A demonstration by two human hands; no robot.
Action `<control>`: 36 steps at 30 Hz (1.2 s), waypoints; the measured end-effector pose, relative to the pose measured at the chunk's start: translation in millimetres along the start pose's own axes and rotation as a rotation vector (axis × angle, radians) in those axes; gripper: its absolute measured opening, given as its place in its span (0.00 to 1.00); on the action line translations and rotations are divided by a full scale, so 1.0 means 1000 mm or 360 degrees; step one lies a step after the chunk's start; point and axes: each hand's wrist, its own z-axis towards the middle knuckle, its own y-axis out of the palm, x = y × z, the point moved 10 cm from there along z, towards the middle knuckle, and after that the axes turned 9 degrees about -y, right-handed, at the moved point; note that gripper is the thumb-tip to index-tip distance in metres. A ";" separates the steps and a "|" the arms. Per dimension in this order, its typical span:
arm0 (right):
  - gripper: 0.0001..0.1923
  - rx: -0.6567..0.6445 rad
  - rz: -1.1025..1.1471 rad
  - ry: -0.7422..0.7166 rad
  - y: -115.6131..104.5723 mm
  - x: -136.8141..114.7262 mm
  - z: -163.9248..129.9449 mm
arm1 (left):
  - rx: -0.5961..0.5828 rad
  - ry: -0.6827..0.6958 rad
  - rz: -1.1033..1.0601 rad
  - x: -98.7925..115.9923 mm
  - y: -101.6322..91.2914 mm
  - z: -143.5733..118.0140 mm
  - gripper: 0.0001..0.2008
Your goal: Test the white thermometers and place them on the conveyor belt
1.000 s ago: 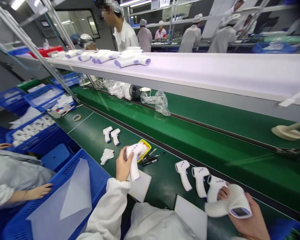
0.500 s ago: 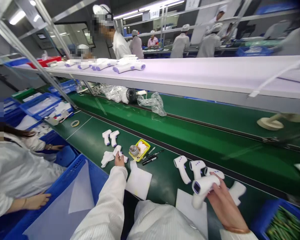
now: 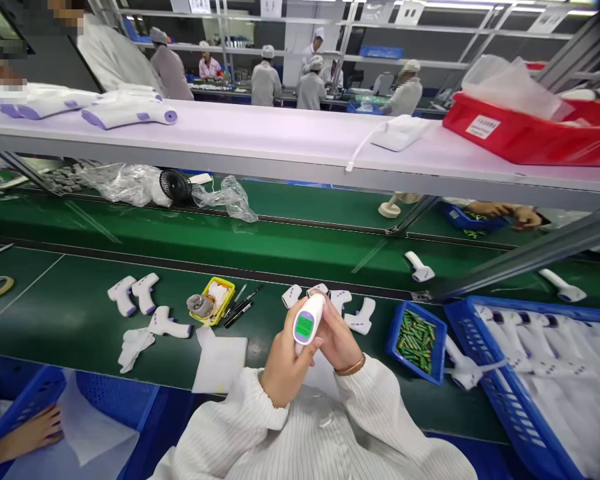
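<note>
Between both hands, in front of my chest, is a white infrared thermometer (image 3: 309, 321) with its small screen lit green and facing me. My left hand (image 3: 283, 363) wraps round its left side, fingers closed. On the other side my right hand (image 3: 341, 339) grips it, thumb near the screen. The thermometer's handle is mostly hidden by my fingers. Just beyond lie several more thermometers (image 3: 361, 316). Left on the green bench are two upright-lying thermometers (image 3: 124, 295) and a third thermometer (image 3: 168, 324) beside a crumpled white cloth (image 3: 134, 348).
A yellow tray (image 3: 223, 293) holds a small jar (image 3: 201, 305); pens (image 3: 239, 311) lie beside it. To the right stand a blue box of green batteries (image 3: 419, 341) and a blue crate (image 3: 523, 427) of thermometers. A shelf (image 3: 280, 127) crosses ahead. A co-worker's hand (image 3: 33, 427) rests at lower left.
My view has turned right. My left hand has left the thermometer on the bench and joined my right hand on the held one, now centred, with its screen lit green.
</note>
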 end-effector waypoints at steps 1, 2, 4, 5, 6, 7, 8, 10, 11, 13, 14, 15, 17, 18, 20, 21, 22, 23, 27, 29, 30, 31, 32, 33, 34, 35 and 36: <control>0.19 0.0017 0.0020 -0.0030 0.000 -0.003 0.000 | -0.0013 -0.0022 -0.0002 0.000 -0.001 0.000 0.29; 0.19 0.0026 0.0041 -0.0050 0.000 -0.004 0.001 | -0.0033 -0.0047 -0.0001 0.000 -0.001 -0.001 0.30; 0.19 0.0034 0.0083 -0.0062 0.001 -0.005 0.001 | -0.0103 -0.0106 -0.0008 -0.001 0.002 -0.003 0.32; 0.19 0.0028 0.0101 -0.0054 0.003 -0.004 0.001 | -0.0132 -0.0134 -0.0027 -0.001 0.003 -0.004 0.33; 0.18 0.0012 0.0115 -0.0039 0.004 -0.003 0.001 | -0.0151 -0.0160 -0.0050 0.000 0.005 -0.006 0.34; 0.18 -0.0007 0.0126 -0.0025 0.007 -0.002 0.001 | -0.0159 -0.0178 -0.0070 0.001 0.005 -0.007 0.35; 0.17 -0.0027 0.0136 -0.0010 0.009 -0.001 0.000 | -0.0157 -0.0187 -0.0081 0.002 0.006 -0.008 0.36; 0.17 -0.0062 0.0150 0.0023 0.013 0.001 -0.001 | -0.0133 -0.0185 -0.0067 0.004 0.006 -0.009 0.36; 0.16 -0.0071 0.0160 0.0030 0.014 0.002 -0.001 | -0.0123 -0.0182 -0.0053 0.005 0.006 -0.010 0.36; 0.15 -0.0077 0.0188 0.0020 0.015 0.002 -0.001 | -0.0108 -0.0185 -0.0052 0.006 0.005 -0.011 0.36; 0.15 -0.0075 0.0199 0.0004 0.015 0.002 0.000 | -0.0095 -0.0189 -0.0069 0.006 0.005 -0.011 0.36; 0.15 -0.0073 0.0203 -0.0007 0.016 0.002 0.000 | -0.0078 -0.0193 -0.0095 0.007 0.004 -0.012 0.36; 0.15 -0.0093 0.0186 0.0011 0.017 0.003 0.000 | -0.0038 -0.0189 -0.0152 0.008 0.001 -0.012 0.37; 0.15 -0.0107 0.0174 0.0026 0.018 0.004 0.000 | -0.0024 -0.0183 -0.0173 0.010 0.000 -0.012 0.37; 0.14 -0.0137 0.0167 0.0042 0.021 0.004 0.000 | -0.0012 -0.0166 -0.0186 0.012 0.000 -0.012 0.37; 0.14 -0.0139 0.0177 0.0037 0.021 0.003 0.000 | -0.0011 -0.0159 -0.0179 0.013 0.000 -0.012 0.37; 0.14 -0.0129 0.0190 0.0026 0.021 0.002 0.000 | -0.0009 -0.0155 -0.0167 0.013 0.000 -0.012 0.37; 0.14 -0.0111 0.0205 0.0018 0.021 0.002 0.001 | -0.0005 -0.0155 -0.0156 0.013 0.000 -0.012 0.36; 0.12 -0.0067 0.0229 0.0016 0.017 0.001 0.001 | 0.0006 -0.0171 -0.0130 0.009 -0.001 -0.013 0.35; 0.14 -0.0073 0.0223 0.0030 0.016 0.002 0.001 | -0.0007 -0.0160 -0.0069 0.008 0.000 -0.013 0.36; 0.16 -0.0083 0.0219 0.0039 0.016 0.002 0.001 | -0.0016 -0.0153 -0.0027 0.007 0.001 -0.013 0.36; 0.18 -0.0096 0.0216 0.0045 0.016 0.003 0.000 | -0.0022 -0.0149 0.0007 0.006 0.001 -0.012 0.36; 0.19 -0.0109 0.0215 0.0048 0.015 0.004 0.000 | -0.0024 -0.0150 0.0026 0.006 0.001 -0.012 0.37; 0.20 -0.0121 0.0211 0.0049 0.015 0.004 0.000 | -0.0020 -0.0158 0.0026 0.005 0.001 -0.012 0.37; 0.20 -0.0130 0.0204 0.0051 0.015 0.004 0.000 | -0.0009 -0.0168 0.0013 0.004 0.000 -0.011 0.37; 0.20 -0.0133 0.0196 0.0050 0.015 0.004 0.000 | 0.0006 -0.0176 -0.0004 0.003 -0.001 -0.011 0.37; 0.20 -0.0134 0.0186 0.0051 0.015 0.004 0.000 | 0.0020 -0.0181 -0.0016 0.003 -0.001 -0.011 0.37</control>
